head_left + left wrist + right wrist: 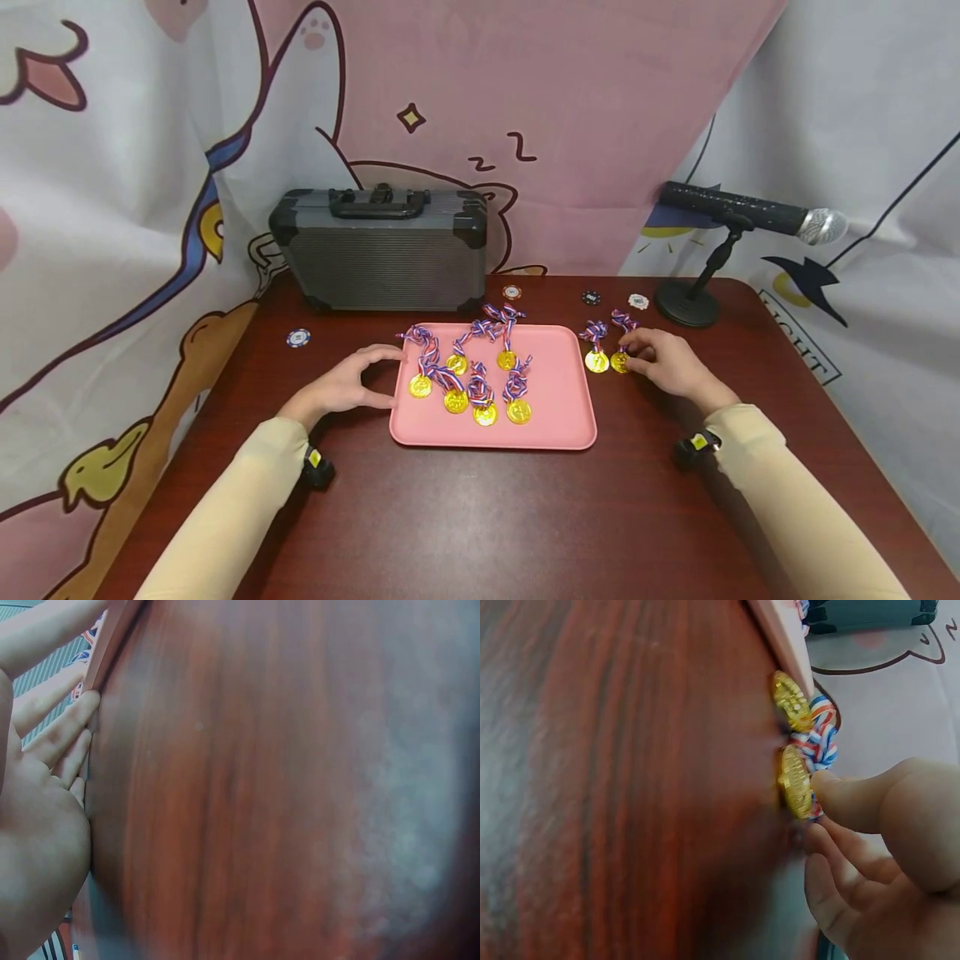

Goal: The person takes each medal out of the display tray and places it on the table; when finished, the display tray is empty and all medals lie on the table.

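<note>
A pink tray (555,417) lies on the table, carrying several gold medals with tied red, white and blue ribbons, such as the medal (519,411) at its front. My left hand (348,383) is at the tray's left rim, thumb and fingers spread; its fingertips touch the rim in the left wrist view. Right of the tray, two more medals lie on the table. My right hand (667,362) pinches at the outer medal (795,782), with the thumb against its edge and the curled fingers by its ribbon. The other medal (597,361) lies just left of it.
A dark ribbed case (382,258) stands behind the tray. At the back right, a microphone (750,212) sits on a stand with a round base (686,305). Loose poker chips lie about, including a blue-white chip (297,337) at left and a black chip (591,297).
</note>
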Motion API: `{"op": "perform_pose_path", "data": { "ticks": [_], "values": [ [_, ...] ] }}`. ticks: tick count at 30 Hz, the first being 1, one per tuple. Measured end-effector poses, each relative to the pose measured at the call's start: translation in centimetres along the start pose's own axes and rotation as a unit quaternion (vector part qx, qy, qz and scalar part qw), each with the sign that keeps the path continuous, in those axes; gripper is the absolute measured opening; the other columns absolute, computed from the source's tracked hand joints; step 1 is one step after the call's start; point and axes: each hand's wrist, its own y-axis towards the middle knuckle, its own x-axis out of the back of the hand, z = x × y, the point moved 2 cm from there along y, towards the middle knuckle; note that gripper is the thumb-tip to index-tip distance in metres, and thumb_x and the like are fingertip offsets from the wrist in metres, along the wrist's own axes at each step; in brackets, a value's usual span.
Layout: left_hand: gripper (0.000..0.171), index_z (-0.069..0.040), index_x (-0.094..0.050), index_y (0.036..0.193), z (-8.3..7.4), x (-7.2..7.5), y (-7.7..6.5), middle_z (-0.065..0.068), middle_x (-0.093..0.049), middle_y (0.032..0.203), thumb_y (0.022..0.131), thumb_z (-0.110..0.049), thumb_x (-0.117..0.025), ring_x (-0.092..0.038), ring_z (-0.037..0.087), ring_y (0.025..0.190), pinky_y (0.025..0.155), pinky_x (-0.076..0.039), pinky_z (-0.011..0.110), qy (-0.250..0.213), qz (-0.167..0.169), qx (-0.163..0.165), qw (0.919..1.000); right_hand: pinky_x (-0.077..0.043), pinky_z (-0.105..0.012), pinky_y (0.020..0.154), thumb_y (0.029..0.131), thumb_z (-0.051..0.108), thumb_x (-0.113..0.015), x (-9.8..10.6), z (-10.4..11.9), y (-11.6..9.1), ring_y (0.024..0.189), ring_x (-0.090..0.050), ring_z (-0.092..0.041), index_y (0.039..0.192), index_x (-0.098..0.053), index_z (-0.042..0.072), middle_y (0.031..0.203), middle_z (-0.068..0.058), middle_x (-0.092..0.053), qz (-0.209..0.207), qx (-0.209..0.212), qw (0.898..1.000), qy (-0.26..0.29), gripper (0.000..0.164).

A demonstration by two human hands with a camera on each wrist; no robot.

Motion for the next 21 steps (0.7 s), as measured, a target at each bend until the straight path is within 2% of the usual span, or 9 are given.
{"op": "perform_pose_path", "data": {
  "ticks": [6,9,15,21],
  "values": [
    [0.078,-0.015,-0.063,0.144,0.0,0.0,0.0,0.010,-0.053,0.153,0.075,-0.028,-0.096,-0.039,0.034,0.148,0.123,-0.024,0.064,0.010,-0.001,-0.011,0.9999,-0.051,-0.035,0.067,0.092,0.005,-0.079,0.0,2.2,1.2,0.081,-0.066,-0.025,0.120,-0.070,0.001,0.096,-0.012,-0.071,-0.060,0.018,0.998,0.010,0.030],
    [0.078,-0.015,-0.063,0.144,0.1,0.1,-0.1,0.009,-0.053,0.153,0.074,-0.028,-0.097,-0.040,0.032,0.147,0.122,-0.025,0.063,0.011,-0.003,-0.012,0.9999,-0.051,-0.031,0.063,0.093,0.007,-0.078,-0.8,4.2,2.4,0.079,-0.067,-0.023,0.119,-0.070,0.002,0.093,-0.009,-0.072,-0.064,0.041,0.997,0.034,0.028],
    [0.078,-0.014,-0.063,0.144,0.2,0.1,-0.1,0.009,-0.054,0.152,0.074,-0.026,-0.097,-0.040,0.033,0.147,0.122,-0.025,0.062,0.010,-0.003,-0.017,0.9998,-0.054,-0.031,0.066,0.094,0.008,-0.077,-3.1,8.2,4.4,0.081,-0.068,-0.020,0.121,-0.070,0.003,0.097,-0.007,-0.075,-0.021,0.071,0.994,0.076,0.028],
    [0.078,-0.015,-0.063,0.144,0.2,0.1,0.1,0.010,-0.053,0.153,0.074,-0.025,-0.097,-0.040,0.033,0.147,0.123,-0.025,0.062,0.006,-0.003,-0.010,0.9999,-0.058,-0.033,0.070,0.095,0.007,-0.077,-5.5,11.5,4.2,0.078,-0.070,-0.017,0.118,-0.069,0.001,0.093,-0.005,-0.075,0.044,0.111,0.985,0.122,0.025]
  ]
}}
